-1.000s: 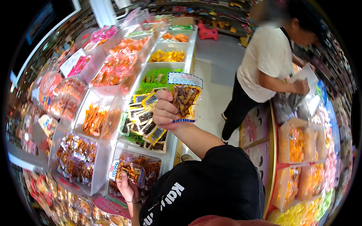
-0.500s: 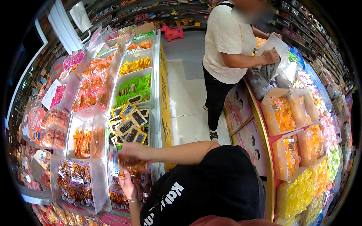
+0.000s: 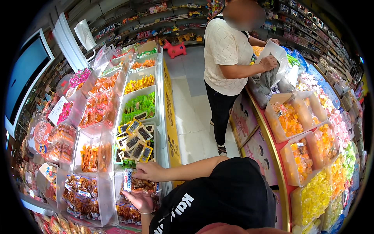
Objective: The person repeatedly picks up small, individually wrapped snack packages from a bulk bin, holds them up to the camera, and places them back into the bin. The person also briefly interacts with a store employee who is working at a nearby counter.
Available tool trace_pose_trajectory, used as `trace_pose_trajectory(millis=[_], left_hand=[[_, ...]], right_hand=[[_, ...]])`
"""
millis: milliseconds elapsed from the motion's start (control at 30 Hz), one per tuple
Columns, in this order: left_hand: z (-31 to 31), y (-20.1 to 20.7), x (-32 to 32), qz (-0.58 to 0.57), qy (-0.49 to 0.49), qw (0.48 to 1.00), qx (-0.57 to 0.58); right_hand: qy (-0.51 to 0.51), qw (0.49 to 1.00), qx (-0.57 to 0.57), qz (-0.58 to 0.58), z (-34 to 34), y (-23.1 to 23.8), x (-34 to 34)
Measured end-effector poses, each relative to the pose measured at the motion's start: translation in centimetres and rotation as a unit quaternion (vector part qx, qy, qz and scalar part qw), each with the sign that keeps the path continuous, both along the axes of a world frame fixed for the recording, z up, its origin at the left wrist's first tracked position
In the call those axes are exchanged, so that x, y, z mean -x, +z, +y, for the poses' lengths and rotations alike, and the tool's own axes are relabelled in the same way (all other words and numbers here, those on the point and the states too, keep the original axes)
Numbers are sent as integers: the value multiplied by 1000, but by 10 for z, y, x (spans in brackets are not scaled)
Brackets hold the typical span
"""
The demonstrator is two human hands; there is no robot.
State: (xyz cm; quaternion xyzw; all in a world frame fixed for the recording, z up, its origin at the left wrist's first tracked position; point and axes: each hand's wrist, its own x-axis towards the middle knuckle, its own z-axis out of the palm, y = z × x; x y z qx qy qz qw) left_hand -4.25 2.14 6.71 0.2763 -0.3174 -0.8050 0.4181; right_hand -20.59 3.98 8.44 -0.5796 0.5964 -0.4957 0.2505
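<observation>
My left hand (image 3: pixel 141 201), with a thin bracelet at the wrist, is turned up at the lower edge of a clear snack packet (image 3: pixel 143 185). Its fingers are stretched and spread, the tips close to the packet's white-and-blue label (image 3: pixel 127 179). Brown pieces show through the film. Across the packet's upper edge, my right hand (image 3: pixel 150 171) is closed with bent fingers on it; the exact grip is partly hidden. Below lie more brown snack packets (image 3: pixel 128 212) in a bin. Black-and-yellow packets (image 3: pixel 136 140) are heaped just beyond my right hand.
Plastic bins hold green packets (image 3: pixel 138 107), yellow packets (image 3: pixel 139 84) and orange packets (image 3: pixel 90 156). Another person (image 3: pixel 230 50) stands across the aisle, handling a plastic bag (image 3: pixel 272 54). Bins of orange sweets (image 3: pixel 288 119) and yellow sweets (image 3: pixel 309 199) line the right. A pink toy animal (image 3: pixel 174 49) stands at the back.
My right hand, blurred before, has come to rest on the packet's upper edge. My left hand's fingers have spread, and the label now shows clearly. The whole view has shifted slightly.
</observation>
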Motion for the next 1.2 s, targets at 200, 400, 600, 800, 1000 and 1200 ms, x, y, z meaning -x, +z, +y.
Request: trace_pose_trajectory(millis=[200, 400, 600, 800, 1000, 1200], left_hand=[[14, -8, 12, -71, 29, 987, 139], [26, 5, 13, -90, 49, 988, 114], [30, 10, 3, -142, 197, 968, 58], [-3, -49, -19, -49, 179, 981, 47], [20, -65, -33, -162, 155, 973, -44], [49, -95, -30, -287, 248, 924, -58]], right_hand=[[1, 998, -30, 48, 9, 2, -4], [77, 994, -27, -70, 2, -18, -14], [352, 920, -95, -143, -6, -26, -25], [413, 881, -73, -219, -53, -59, -32], [345, 919, -143, 124, -122, -55, -12], [549, 757, -156, 317, -137, -72, -80]])
